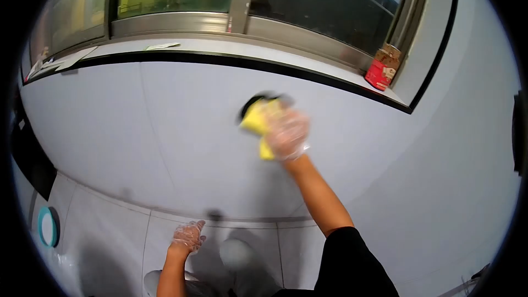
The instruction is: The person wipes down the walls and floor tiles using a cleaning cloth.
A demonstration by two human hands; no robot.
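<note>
On pale grey wall (pixel 198 126), yellow cloth (pixel 254 119) overlaps black rounded patch (pixel 247 105), gripped in fingers of clear-plastic-gloved right hand (pixel 289 131); slick glove could let cloth slip. Plastic-gloved left hand (pixel 188 236) low, fingers loose, seemingly empty.

Blk slv (pixel 355 264); clr plastic gloves (pixel 188 236), both hands (pixel 288 133)

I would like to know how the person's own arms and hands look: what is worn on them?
The right hand wears a thin, transparent plastic glove with a loose edge at the wrist; the left hand wears a similar, crinkled one. A plain black sleeve ends around the right elbow. The left forearm is bare; no left sleeve shows.
</note>
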